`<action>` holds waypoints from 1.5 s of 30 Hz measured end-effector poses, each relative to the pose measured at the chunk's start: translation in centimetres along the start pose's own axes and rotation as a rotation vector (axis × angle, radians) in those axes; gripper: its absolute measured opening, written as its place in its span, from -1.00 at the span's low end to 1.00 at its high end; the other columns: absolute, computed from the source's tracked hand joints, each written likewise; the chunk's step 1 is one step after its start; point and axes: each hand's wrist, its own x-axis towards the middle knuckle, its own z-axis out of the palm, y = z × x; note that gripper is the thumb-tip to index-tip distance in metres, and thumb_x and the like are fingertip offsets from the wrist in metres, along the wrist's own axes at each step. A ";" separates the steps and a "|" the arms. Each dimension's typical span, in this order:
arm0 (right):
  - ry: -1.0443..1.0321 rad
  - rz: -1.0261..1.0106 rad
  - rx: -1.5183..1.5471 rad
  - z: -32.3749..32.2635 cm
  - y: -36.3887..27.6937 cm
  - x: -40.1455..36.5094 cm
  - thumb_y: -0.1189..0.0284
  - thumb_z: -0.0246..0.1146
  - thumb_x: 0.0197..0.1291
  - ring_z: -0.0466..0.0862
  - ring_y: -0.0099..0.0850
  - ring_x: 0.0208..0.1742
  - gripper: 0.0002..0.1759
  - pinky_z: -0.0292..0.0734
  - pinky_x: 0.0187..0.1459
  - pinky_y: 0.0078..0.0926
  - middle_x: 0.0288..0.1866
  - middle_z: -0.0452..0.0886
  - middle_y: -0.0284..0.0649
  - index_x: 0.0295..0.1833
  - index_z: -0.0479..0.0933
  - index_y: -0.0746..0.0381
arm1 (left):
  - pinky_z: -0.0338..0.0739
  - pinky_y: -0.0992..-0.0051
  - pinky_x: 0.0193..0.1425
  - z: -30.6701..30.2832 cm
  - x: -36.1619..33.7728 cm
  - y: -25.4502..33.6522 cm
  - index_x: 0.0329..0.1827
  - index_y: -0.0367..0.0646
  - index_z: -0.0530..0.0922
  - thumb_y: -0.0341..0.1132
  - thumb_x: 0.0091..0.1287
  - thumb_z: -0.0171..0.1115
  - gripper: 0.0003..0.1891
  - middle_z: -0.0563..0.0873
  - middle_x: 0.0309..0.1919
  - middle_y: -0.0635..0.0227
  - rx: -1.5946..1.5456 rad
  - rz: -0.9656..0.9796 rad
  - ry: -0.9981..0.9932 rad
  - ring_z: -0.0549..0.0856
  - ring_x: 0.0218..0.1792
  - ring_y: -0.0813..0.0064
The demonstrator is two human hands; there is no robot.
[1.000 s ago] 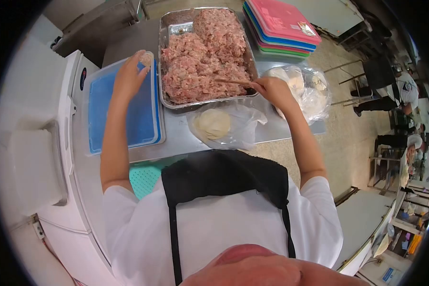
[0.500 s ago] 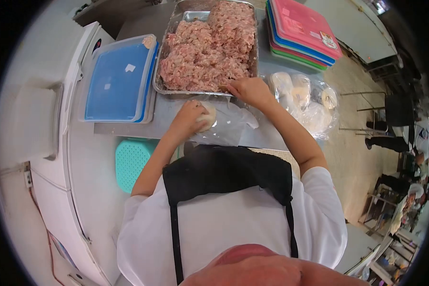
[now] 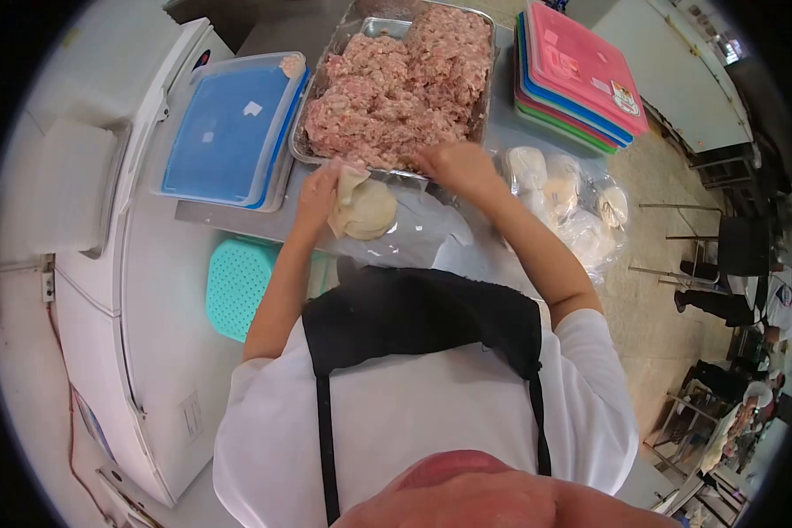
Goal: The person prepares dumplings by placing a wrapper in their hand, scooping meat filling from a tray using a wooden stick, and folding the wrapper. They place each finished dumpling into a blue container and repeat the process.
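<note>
My left hand [image 3: 319, 195] is closed on the edge of a thin, pale dough wrapper, lifted beside a stack of round dough wrappers [image 3: 370, 209]. The stack lies on a clear plastic bag [image 3: 422, 231] at the table's front edge. Above it stands a large metal tray [image 3: 304, 150] heaped with raw minced meat [image 3: 387, 97]. My right hand [image 3: 460, 169] is at the tray's lower right edge, its fingers closed against the meat; what they hold is too small to make out.
Bagged stacks of wrappers [image 3: 559, 198] lie to the right. Behind them are stacked coloured lids [image 3: 581, 75]. Blue-lidded containers [image 3: 224, 132] stand at the left, above a turquoise perforated basket [image 3: 238, 286]. Other people are far off at the right.
My left hand has moved left off the top of the stack and now lifts a wrapper's edge. My right hand stays at the tray's edge. The view has shifted slightly.
</note>
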 end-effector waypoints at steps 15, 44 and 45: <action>0.193 0.642 1.287 -2.2 -4.1 0.0 0.12 0.12 0.39 0.22 -0.70 -0.63 -0.57 0.06 -0.58 -0.71 -0.61 0.33 -0.52 -0.09 0.65 0.27 | 0.47 0.46 0.18 1.6 7.7 3.7 0.18 -0.35 0.50 -0.18 0.37 0.20 -0.55 0.66 0.06 0.13 -0.507 -0.112 -0.061 0.64 0.03 0.40; 0.319 0.370 -0.052 2.4 -5.0 -2.3 0.34 0.20 0.27 0.66 -0.04 -0.25 -0.76 0.57 -0.26 -0.15 -0.24 0.65 -0.06 0.01 0.59 0.12 | 0.50 0.29 0.23 2.3 8.9 1.5 0.15 -0.32 0.45 -0.32 0.41 0.02 -0.67 0.62 0.02 0.14 -0.992 -0.380 0.009 0.60 0.07 0.27; 0.198 0.417 -0.130 1.9 -4.0 -2.6 0.34 0.19 0.27 0.65 -0.03 -0.27 -0.76 0.56 -0.27 -0.12 -0.27 0.64 -0.05 0.01 0.59 0.12 | 0.50 0.28 0.23 2.2 8.6 2.2 0.15 -0.31 0.45 -0.30 0.41 0.02 -0.66 0.61 0.04 0.13 -1.042 -0.338 0.002 0.60 0.07 0.26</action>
